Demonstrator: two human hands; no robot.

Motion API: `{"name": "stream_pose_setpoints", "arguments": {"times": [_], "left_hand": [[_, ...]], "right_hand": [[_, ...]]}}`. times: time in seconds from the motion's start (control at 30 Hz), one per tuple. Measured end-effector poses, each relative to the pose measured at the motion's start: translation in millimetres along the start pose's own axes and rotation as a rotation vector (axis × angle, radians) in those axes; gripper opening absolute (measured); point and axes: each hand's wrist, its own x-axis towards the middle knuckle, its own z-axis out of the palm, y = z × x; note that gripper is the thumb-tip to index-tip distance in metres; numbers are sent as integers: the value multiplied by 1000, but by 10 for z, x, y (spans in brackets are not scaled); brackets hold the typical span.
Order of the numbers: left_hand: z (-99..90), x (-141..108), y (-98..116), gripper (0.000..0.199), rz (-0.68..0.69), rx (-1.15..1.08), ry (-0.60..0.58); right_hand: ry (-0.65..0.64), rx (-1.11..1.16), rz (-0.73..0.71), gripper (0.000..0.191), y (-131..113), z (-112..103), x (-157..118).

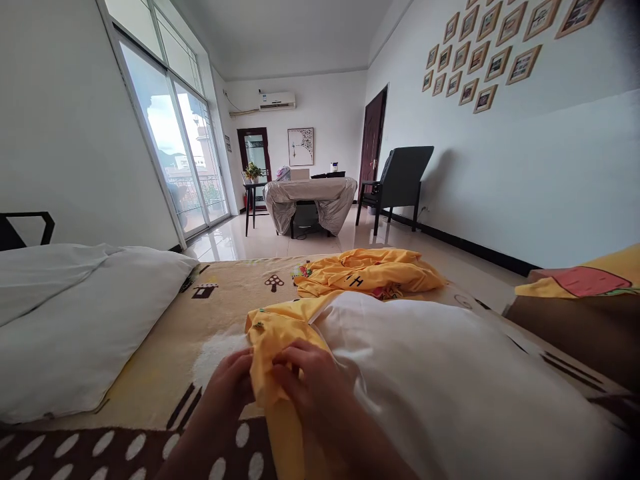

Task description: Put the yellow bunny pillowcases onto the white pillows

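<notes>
A yellow cloth (293,328) lies partly over the left end of a white pillow (430,360), and a strip of it hangs toward me. My left hand (234,380) is closed on the cloth's left edge. My right hand (307,373) pinches the same cloth a little to the right, fingers bent over its fold. Beyond the pillow, a crumpled yellow cloth with printed letters (370,272) rests on the beige patterned blanket (165,360).
Another white pillow (75,333) lies at the left. A brown box-like object (580,327) with yellow fabric stands at the right. Farther off are a covered table (310,190), a black chair (405,180) and a glass sliding door (175,133).
</notes>
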Motion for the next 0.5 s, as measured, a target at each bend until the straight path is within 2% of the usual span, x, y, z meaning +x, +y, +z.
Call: {"name": "stream_pose_setpoints", "arguments": {"times": [0.1, 0.3, 0.5], "left_hand": [[75, -23, 27, 40, -2, 68, -18], [155, -119, 110, 37, 68, 85, 10], [120, -63, 42, 45, 63, 119, -23]], "right_hand": [[-68, 148, 47, 13, 49, 94, 28], [-84, 357, 148, 18, 111, 149, 78], [13, 617, 177, 17, 232, 130, 134]]}}
